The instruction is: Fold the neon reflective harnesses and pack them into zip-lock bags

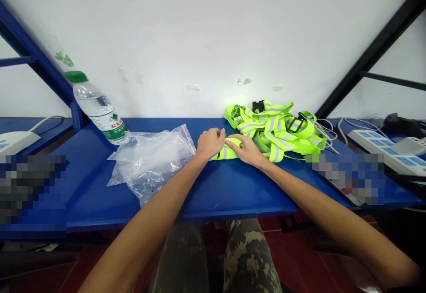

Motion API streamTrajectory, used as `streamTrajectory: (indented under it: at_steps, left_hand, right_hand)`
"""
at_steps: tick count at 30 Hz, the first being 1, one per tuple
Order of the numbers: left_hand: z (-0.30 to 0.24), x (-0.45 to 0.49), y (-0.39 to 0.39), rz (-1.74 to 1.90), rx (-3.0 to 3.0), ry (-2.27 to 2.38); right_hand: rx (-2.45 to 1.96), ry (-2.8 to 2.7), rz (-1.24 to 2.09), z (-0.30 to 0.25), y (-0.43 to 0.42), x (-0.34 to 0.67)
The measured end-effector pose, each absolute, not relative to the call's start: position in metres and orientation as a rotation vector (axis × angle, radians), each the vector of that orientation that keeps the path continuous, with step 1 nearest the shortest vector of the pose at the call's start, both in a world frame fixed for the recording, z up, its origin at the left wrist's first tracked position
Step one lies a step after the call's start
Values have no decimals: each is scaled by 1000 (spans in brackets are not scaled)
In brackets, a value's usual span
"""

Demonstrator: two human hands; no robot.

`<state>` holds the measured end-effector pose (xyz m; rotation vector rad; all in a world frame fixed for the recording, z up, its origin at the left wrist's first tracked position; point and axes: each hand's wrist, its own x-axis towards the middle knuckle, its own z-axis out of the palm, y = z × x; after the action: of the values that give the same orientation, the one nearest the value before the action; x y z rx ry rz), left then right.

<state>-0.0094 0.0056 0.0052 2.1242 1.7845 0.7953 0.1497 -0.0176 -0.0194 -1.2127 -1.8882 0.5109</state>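
Observation:
A folded bundle of neon yellow-green reflective strap [226, 152] with a silver stripe lies on the blue table. My left hand [211, 143] is closed over its left end, fingers curled and partly hidden. From the right, my right hand [246, 149] grips the same bundle with the thumb on top. Just beyond my right hand is a tangled heap of more reflective straps [278, 126], with a black buckle [258, 106] at its back. Clear plastic bags [151, 160] lie flat to the left of my left hand.
A water bottle [100, 108] with a green cap stands at the back left. White power strips [388, 151] and cables are on the right, near a blurred flat object [346, 177]. A white wall [206, 40] rises behind the table [233, 191]; metal frame bars slant at both sides.

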Motion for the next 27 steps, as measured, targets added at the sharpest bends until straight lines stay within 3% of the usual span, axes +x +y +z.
streamTrajectory:
  at_steps: [27]
  left_hand:
    - [8, -6, -7, 1200, 2001, 1565]
  right_hand:
    - [-1255, -1770, 762, -2, -32, 145]
